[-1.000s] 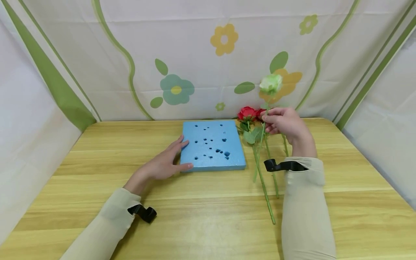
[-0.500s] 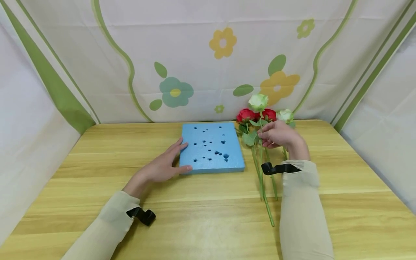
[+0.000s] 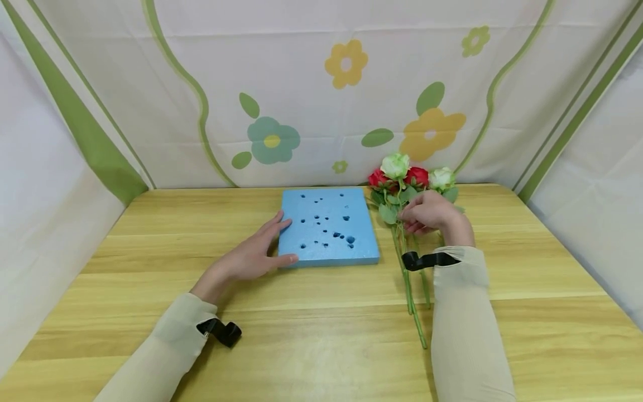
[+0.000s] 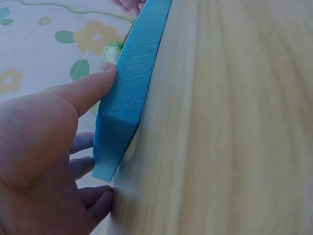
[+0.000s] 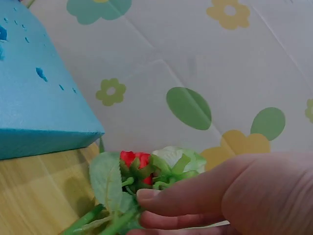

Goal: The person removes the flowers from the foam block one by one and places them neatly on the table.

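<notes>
My left hand (image 3: 253,254) rests at the left side of a blue foam block (image 3: 329,248) with several holes in its top. In the left wrist view its thumb (image 4: 98,85) touches the block's edge, and the other fingers lie along the side. My right hand (image 3: 433,213) pinches the stem of a pale green-white rose (image 3: 395,166) low over the other flowers. Two red roses (image 3: 416,176) and another white rose (image 3: 442,178) lie beside it, stems toward me. In the right wrist view, the thumb (image 5: 151,196) overlaps the stem and leaves (image 5: 106,183).
The wooden table (image 3: 321,346) meets a white curtain (image 3: 201,33) with printed flowers at its far edge. Long green stems (image 3: 418,324) reach toward the front, right of the block. Black wrist cameras (image 3: 221,331) sit on both sleeves.
My right hand has lowered the white rose from upright in front of the curtain down onto the other roses. My left hand has stayed at the foam block.
</notes>
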Demonstrator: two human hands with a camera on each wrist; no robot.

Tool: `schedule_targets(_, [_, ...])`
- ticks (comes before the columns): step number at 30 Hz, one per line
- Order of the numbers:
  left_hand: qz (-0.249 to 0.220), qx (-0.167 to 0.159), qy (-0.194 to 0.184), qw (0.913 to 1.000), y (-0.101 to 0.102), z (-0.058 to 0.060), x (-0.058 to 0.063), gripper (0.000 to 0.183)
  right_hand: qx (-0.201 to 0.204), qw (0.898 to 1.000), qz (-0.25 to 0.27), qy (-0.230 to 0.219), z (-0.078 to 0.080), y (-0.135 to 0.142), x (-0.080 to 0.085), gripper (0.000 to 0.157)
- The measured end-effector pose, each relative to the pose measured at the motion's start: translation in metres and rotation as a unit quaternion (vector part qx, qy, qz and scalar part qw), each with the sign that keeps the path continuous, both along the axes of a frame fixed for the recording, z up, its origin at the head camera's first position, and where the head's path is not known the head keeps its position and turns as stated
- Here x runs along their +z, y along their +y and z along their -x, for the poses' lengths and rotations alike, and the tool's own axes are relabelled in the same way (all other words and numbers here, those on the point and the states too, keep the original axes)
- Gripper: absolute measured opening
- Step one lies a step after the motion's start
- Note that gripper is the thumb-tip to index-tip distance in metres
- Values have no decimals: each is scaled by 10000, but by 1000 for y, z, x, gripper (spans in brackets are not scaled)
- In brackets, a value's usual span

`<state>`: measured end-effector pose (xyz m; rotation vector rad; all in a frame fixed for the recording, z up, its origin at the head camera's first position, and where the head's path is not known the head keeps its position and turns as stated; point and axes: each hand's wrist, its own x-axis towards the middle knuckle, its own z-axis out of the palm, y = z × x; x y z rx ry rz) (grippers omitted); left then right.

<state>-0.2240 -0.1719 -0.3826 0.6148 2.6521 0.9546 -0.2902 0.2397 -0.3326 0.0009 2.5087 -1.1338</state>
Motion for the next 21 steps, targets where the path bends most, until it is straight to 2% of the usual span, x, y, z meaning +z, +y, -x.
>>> schedule_targets(4, [-5, 16, -30, 10000, 0, -1, 1, 93, -418, 9987, -89, 288, -2, -1, 9, 42])
schedule_targets(9, [-27, 23, -54, 10000, 0, 0, 1, 94, -649, 9913, -319, 1099, -7, -6, 26, 52])
schedule_targets(15, [-11, -53, -65, 10000, 3, 2, 0, 95, -448, 9810, -735, 1740, -14, -19, 43, 61])
schedule_targets(21, [59, -43, -15, 10000, 5, 2, 1, 94, -243, 9715, -999, 2137, -17, -29, 38, 81])
